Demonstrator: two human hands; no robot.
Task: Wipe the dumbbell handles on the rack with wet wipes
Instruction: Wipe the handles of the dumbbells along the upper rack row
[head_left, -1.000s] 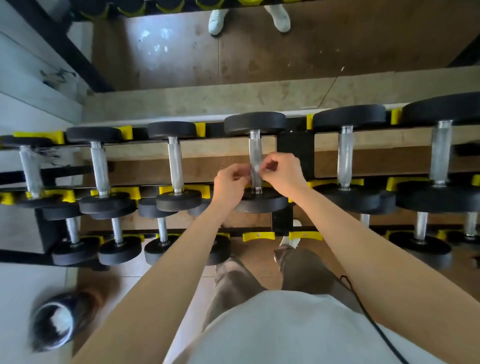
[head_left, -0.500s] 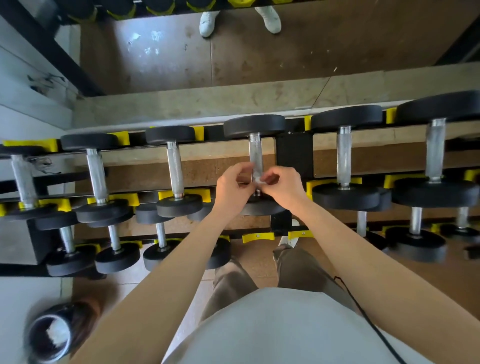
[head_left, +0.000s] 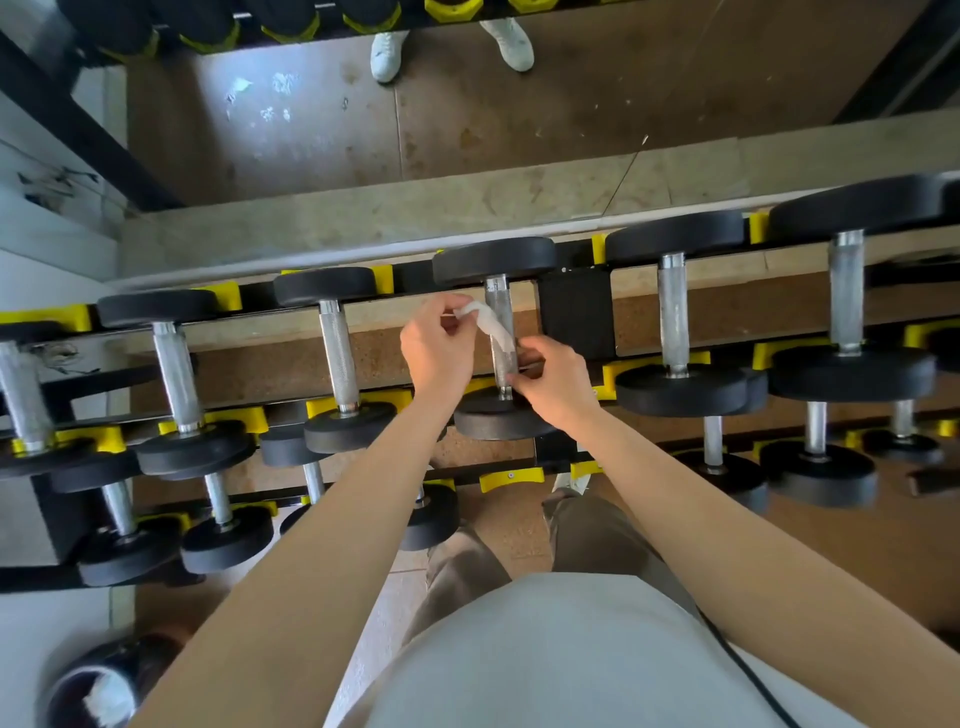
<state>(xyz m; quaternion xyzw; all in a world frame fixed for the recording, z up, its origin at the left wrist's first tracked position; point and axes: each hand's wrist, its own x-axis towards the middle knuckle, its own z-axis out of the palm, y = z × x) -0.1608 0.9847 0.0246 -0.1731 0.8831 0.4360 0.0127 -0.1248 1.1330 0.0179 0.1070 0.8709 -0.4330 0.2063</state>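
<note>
A black dumbbell with a knurled steel handle (head_left: 500, 301) lies on the top tier of the rack (head_left: 576, 317), in the middle of the view. A white wet wipe (head_left: 485, 322), twisted into a strip, runs slantwise across that handle. My left hand (head_left: 436, 345) pinches the strip's upper end just left of the handle. My right hand (head_left: 553, 376) pinches the lower end at the handle's near end, next to the front weight (head_left: 498, 418). Other dumbbells with steel handles (head_left: 337, 353) (head_left: 672, 312) lie on either side.
Lower rack tiers hold several smaller dumbbells (head_left: 223, 540) on yellow cradles (head_left: 511, 480). A dark bin (head_left: 98, 686) with white wipes inside stands on the floor at bottom left. Another person's white shoes (head_left: 389, 54) are on the brown floor beyond the rack.
My left hand has risen up the handle and my right hand has stayed low, so the wipe is now stretched out as a visible slanted strip. The view shifted slightly.
</note>
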